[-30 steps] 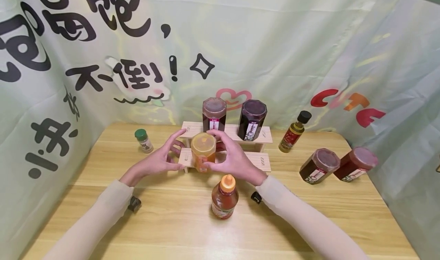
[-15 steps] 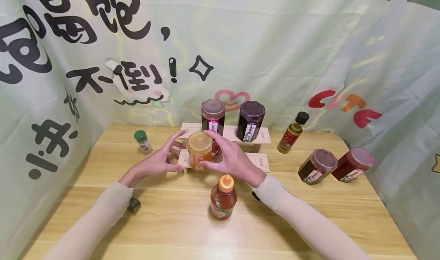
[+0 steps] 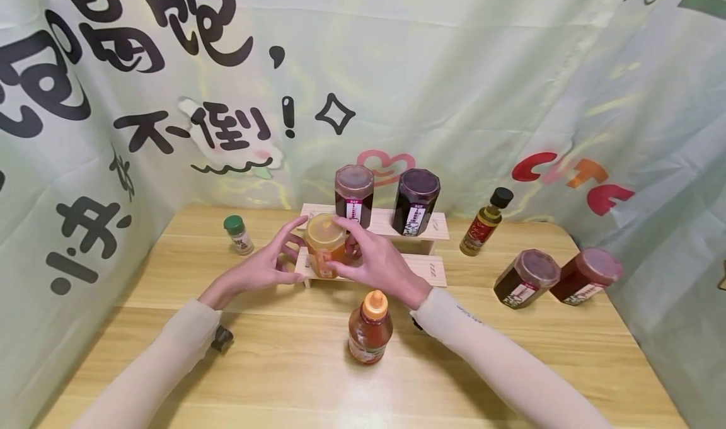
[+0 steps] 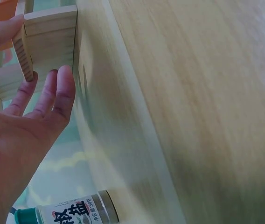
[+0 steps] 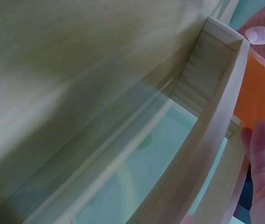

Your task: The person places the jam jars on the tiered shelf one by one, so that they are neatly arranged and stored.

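Observation:
My right hand [image 3: 382,262] grips an upright jar [image 3: 325,246] of orange contents at the left part of the lower step of a two-step wooden rack [image 3: 420,268]. Thumb and fingers reach around the jar's right side; the right wrist view shows its orange side [image 5: 263,95] against the plank. At the rack's left end, my left hand [image 3: 263,265] holds the lower plank [image 4: 23,58] between thumb and forefinger, the other fingers spread behind. Two dark jars stand on the upper step, a reddish-topped jar [image 3: 354,196] and a purple-black jar [image 3: 416,202].
A sauce bottle [image 3: 370,328] with an orange cap stands in front of the rack. A green-capped shaker [image 3: 239,235] is left; an oil bottle [image 3: 485,221] is right. Farther right stand a dark jar [image 3: 527,278] and a red jar [image 3: 587,276]. Printed cloth [image 3: 454,70] hangs behind.
My right hand has slid the orange jar leftward along the lower step, closer to my left hand. The left hand keeps its place at the rack's end.

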The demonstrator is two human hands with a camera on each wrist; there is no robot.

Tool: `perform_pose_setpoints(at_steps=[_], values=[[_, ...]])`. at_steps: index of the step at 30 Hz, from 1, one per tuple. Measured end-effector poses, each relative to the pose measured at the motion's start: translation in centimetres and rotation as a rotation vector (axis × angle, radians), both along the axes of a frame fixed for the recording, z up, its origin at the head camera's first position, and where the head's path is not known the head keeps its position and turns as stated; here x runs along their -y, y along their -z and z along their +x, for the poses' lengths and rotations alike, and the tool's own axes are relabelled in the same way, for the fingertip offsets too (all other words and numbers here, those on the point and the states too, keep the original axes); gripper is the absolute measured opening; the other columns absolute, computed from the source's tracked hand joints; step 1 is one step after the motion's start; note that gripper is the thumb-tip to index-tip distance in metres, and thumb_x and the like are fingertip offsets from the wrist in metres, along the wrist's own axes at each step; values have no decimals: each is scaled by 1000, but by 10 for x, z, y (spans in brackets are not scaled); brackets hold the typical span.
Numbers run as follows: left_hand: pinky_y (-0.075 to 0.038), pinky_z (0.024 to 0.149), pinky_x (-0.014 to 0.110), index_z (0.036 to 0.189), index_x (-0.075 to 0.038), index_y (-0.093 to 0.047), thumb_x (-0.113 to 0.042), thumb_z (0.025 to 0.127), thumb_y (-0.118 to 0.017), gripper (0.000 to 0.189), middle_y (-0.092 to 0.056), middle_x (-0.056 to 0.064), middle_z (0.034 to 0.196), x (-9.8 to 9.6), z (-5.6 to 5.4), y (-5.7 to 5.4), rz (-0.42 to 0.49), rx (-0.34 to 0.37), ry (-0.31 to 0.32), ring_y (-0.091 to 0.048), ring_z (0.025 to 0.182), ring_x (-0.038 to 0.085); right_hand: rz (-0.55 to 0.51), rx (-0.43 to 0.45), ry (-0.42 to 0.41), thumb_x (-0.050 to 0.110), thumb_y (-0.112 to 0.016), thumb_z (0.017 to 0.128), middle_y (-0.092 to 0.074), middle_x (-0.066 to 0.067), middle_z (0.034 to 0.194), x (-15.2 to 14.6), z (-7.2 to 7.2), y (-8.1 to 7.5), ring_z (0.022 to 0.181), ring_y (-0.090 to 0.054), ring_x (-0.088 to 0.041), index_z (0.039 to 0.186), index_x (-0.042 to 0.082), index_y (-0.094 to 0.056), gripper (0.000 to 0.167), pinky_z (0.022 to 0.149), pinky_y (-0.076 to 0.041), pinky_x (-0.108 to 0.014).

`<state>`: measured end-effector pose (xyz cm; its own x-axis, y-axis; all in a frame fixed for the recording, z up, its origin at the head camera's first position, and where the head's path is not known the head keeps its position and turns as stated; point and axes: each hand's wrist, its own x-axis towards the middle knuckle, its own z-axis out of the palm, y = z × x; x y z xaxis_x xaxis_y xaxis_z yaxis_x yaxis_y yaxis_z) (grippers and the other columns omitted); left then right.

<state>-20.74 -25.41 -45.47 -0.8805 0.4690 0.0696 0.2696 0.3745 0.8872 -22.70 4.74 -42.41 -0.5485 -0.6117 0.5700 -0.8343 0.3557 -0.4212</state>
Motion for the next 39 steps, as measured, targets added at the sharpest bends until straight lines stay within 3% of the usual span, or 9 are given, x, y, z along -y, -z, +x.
perform_pose_setpoints(at_steps=[12, 21, 32, 39], values=[[-56, 90, 51, 176, -38, -9, -7, 88, -92, 125, -47, 19, 149, 0, 0, 2, -5, -5, -5, -58, 118, 37, 17, 10, 20, 28, -91, 93, -69, 1, 93, 4, -1, 1, 82, -66, -10, 162, 16, -43, 85, 70, -57, -26], [-56, 88, 49, 176, -39, -9, -8, 88, -92, 125, -47, 19, 149, -1, 0, 1, -10, 8, -10, -58, 117, 37, 51, 26, -9, 32, -89, 95, -73, -5, 98, -7, 1, 0, 79, -71, -22, 167, 20, -38, 90, 65, -56, -32], [-57, 88, 50, 176, -39, -8, -8, 87, -92, 126, -46, 21, 150, 0, 0, 1, -9, 3, -10, -59, 116, 37, -16, 60, -11, 30, -90, 93, -71, -6, 97, -18, 5, -5, 69, -68, -17, 166, 16, -37, 91, 63, -58, -31], [-56, 88, 48, 176, -38, -8, -7, 86, -92, 126, -47, 20, 150, -1, 1, 0, -12, 3, -15, -58, 116, 38, -92, 107, -28, 18, -91, 92, -67, -3, 97, -32, 9, -13, 79, -70, -25, 162, 11, -42, 86, 67, -62, -35]])
